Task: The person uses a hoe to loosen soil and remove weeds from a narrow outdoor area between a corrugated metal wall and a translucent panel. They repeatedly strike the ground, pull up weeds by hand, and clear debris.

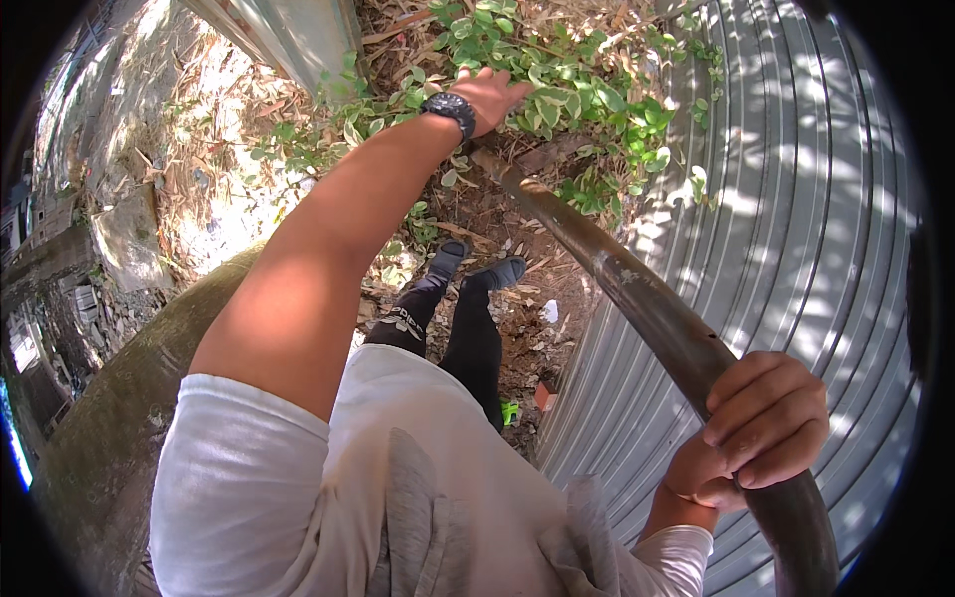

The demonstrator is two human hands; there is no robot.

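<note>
My right hand (761, 423) is wrapped round a thick brown pole (622, 274) at the right. The pole slants from the lower right edge up to the ground just below my left hand (487, 98). That left hand reaches far forward over green, pale-edged leafy plants (557, 90), its fingers apart and their tips partly among the leaves. A black watch (450, 111) is on the left wrist. Whether the left hand touches a stem is hidden.
Corrugated grey metal sheeting (766, 199) runs along the right. A mossy trunk-like log (149, 368) lies at the left, and a pale upright panel (298, 40) stands at the far left. Dry leaves and debris cover the soil round my feet (477, 264), with a reddish block (545, 396) nearby.
</note>
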